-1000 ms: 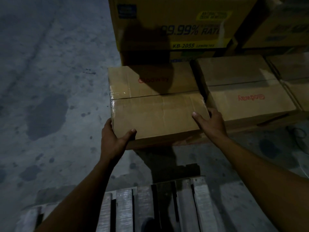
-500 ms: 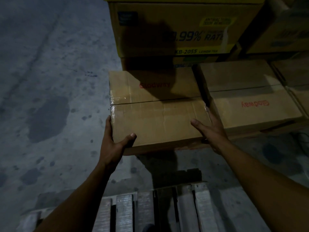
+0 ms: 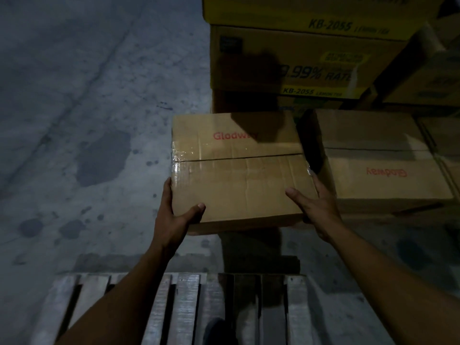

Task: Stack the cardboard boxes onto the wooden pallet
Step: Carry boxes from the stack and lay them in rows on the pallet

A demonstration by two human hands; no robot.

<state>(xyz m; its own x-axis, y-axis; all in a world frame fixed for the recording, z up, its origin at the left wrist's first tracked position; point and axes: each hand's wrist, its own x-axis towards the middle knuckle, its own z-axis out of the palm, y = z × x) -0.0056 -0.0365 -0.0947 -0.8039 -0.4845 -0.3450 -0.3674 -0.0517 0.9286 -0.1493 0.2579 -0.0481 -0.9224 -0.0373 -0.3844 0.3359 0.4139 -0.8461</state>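
Observation:
A taped brown cardboard box (image 3: 239,170) with red "Glodway" lettering is lifted off the floor, its near edge raised. My left hand (image 3: 178,215) grips its near left corner, thumb on top and fingers down the side. My right hand (image 3: 316,207) holds the near right corner, thumb on the top and fingers along the right side. The wooden pallet (image 3: 184,310) lies on the floor just below and in front of the box, its grey slats running toward me.
A second brown box (image 3: 378,165) sits on the floor directly right of the held one, with more brown boxes (image 3: 445,145) beyond. Yellow printed cartons (image 3: 298,58) are stacked behind. Stained concrete floor (image 3: 87,120) stretches to the left.
Both hands have lifted the box off the floor and drawn it toward me, away from the neighbouring box. The grip at both near corners is unchanged.

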